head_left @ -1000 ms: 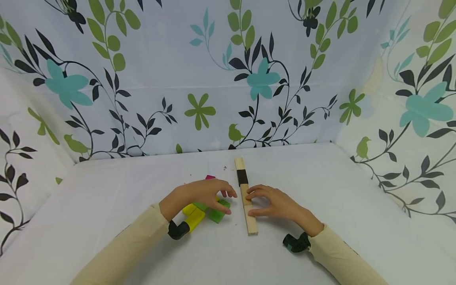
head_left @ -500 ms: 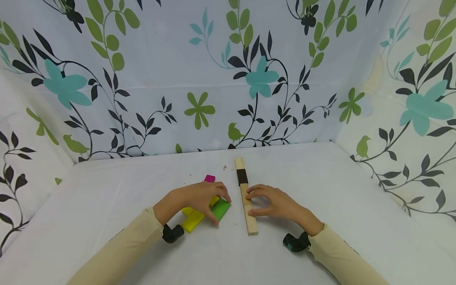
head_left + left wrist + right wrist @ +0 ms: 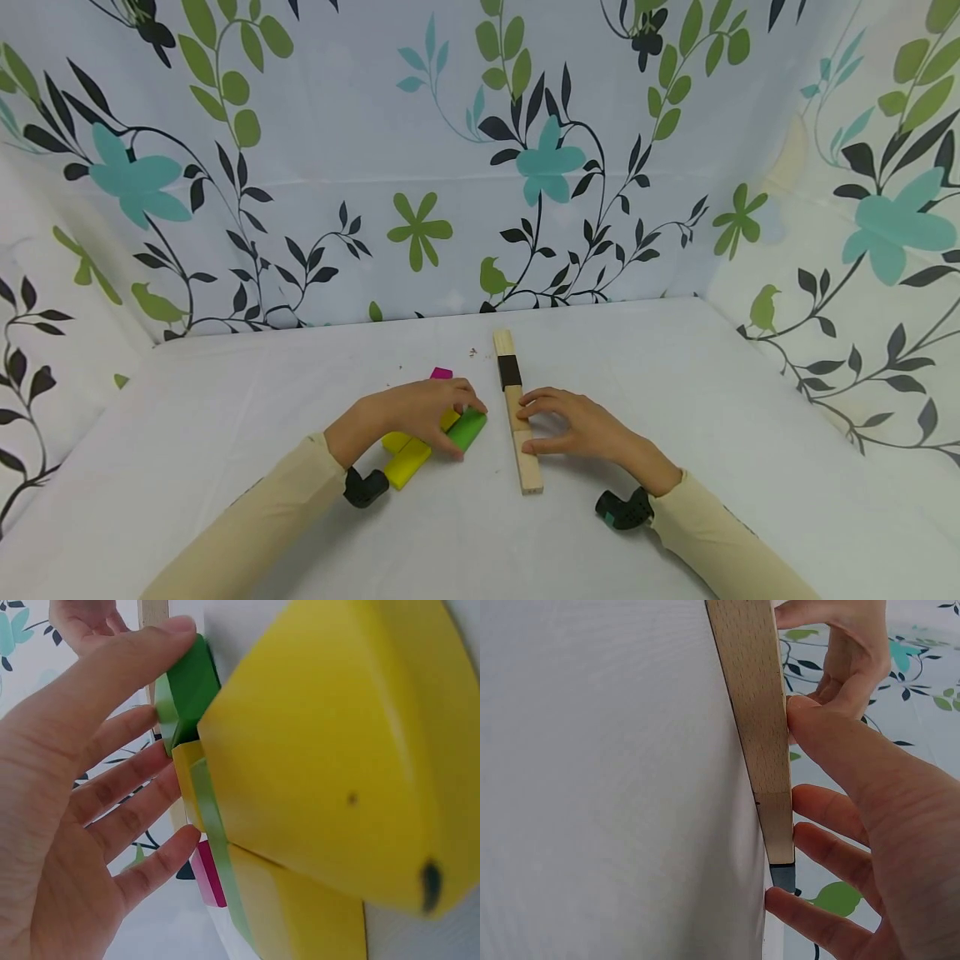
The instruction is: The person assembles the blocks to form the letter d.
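Green block (image 3: 468,429) is pinched by the left hand (image 3: 415,411); the right hand (image 3: 577,429), fingers relaxed, touches wooden blocks (image 3: 528,467).

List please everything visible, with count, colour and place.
Plain blocks: 3+, natural wood, central row
Dark block: 1, dark, same row
Yellow blocks: 3+, yellow, left of row
Green blocks: 2+, green, beside yellow
Pink block: 1, pink, beyond yellow
Table: 1, white, underneath
Specks: several, brown, on table
Patterned cloth: 1+, whitish, around table
Wrist devices: 2, black, at wrists
Sleeves: 2, beige, bottom edge
Left hand: 1, pinching one of green blocks
Right hand: 1, touching plain blocks
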`<state>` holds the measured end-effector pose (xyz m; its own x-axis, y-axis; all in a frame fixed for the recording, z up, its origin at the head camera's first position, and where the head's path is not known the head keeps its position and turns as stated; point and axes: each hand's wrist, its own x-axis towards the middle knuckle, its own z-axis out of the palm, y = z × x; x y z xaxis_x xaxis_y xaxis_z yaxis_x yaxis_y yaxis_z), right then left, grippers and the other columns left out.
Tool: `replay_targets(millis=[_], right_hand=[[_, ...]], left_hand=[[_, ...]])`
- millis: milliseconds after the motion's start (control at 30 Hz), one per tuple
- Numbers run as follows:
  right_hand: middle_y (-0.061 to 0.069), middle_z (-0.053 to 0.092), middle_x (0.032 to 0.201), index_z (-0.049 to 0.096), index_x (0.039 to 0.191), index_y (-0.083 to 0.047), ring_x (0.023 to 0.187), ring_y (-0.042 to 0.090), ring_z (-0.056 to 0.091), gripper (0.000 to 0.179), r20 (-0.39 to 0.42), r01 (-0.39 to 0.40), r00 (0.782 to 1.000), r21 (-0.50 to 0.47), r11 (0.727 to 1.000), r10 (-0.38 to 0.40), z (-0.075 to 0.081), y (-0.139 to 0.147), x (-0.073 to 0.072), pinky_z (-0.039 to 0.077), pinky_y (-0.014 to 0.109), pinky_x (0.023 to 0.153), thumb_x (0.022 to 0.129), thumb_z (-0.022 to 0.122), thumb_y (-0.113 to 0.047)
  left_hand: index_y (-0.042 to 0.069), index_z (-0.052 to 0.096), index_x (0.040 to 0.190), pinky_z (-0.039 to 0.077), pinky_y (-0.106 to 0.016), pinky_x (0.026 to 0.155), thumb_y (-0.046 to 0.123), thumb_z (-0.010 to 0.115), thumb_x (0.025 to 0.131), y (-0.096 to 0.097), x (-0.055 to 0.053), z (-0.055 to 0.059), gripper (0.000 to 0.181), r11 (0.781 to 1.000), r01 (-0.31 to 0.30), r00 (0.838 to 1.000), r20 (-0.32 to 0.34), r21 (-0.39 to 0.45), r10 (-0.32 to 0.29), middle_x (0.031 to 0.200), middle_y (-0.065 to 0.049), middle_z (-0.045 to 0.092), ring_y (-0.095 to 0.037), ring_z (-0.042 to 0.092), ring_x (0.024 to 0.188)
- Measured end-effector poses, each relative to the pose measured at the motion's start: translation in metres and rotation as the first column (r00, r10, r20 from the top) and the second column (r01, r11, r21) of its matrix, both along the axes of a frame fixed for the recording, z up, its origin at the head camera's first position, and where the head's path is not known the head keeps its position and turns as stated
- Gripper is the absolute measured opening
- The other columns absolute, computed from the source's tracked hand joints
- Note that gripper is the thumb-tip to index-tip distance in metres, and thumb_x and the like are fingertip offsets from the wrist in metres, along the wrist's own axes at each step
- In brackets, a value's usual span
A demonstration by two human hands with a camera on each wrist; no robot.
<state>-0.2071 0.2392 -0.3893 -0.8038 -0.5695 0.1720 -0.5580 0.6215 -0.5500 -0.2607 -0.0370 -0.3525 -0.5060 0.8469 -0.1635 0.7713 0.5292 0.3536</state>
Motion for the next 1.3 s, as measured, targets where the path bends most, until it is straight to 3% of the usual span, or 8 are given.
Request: replay_targets(millis=[267,633,867,1300], right_hand=[[0.004,0.059,0.131,0.069,0.115,-0.013,0.126,0.027,0.053,0.039,-0.011,-0.001,1.0,0.002,1.0,0.001,0.002,0.0,0.001,0.041,0.051,0.103,0.083,0.076,-0.036],[0.003,0.059,0.132,0.069,0.115,-0.015,0.126,0.026,0.052,0.039,0.0,-0.005,1.0,-0.003,1.0,0.005,0.001,0.0,0.0,0.041,0.052,0.103,0.083,0.076,-0.037],[0.003,0.059,0.132,0.069,0.115,-0.014,0.127,0.026,0.052,0.039,0.0,-0.001,1.0,0.005,1.0,0.001,0.0,0.0,-0.001,0.041,0.051,0.104,0.084,0.076,-0.037],[0.003,0.059,0.133,0.069,0.115,-0.014,0.127,0.026,0.052,0.039,0.002,0.003,1.0,0.012,1.0,-0.003,0.001,0.0,0.0,0.041,0.051,0.104,0.084,0.076,-0.037]], left_hand=[[0.012,0.056,0.136,0.05,-0.029,0.092,0.032,0.076,0.084,0.002,-0.004,-0.001,0.059,0.999,-0.033,0.998,0.052,0.018,0.032,0.13,-0.005,0.051,-0.017,0.057,0.105],[0.011,0.052,0.14,0.046,-0.038,0.102,0.028,0.07,0.09,0.006,-0.009,-0.005,0.056,0.996,-0.088,0.995,0.058,0.035,0.086,0.145,-0.008,0.045,-0.021,0.053,0.118],[0.01,0.05,0.141,0.04,-0.042,0.108,0.024,0.068,0.091,0.01,-0.01,-0.007,0.055,0.995,-0.098,0.995,0.038,0.033,0.096,0.149,-0.01,0.04,-0.026,0.044,0.131],[0.008,0.049,0.141,0.042,-0.042,0.106,0.014,0.063,0.092,0.012,-0.016,-0.011,0.052,0.991,-0.107,0.994,0.009,0.086,0.107,0.146,-0.011,0.04,-0.025,0.049,0.123]])
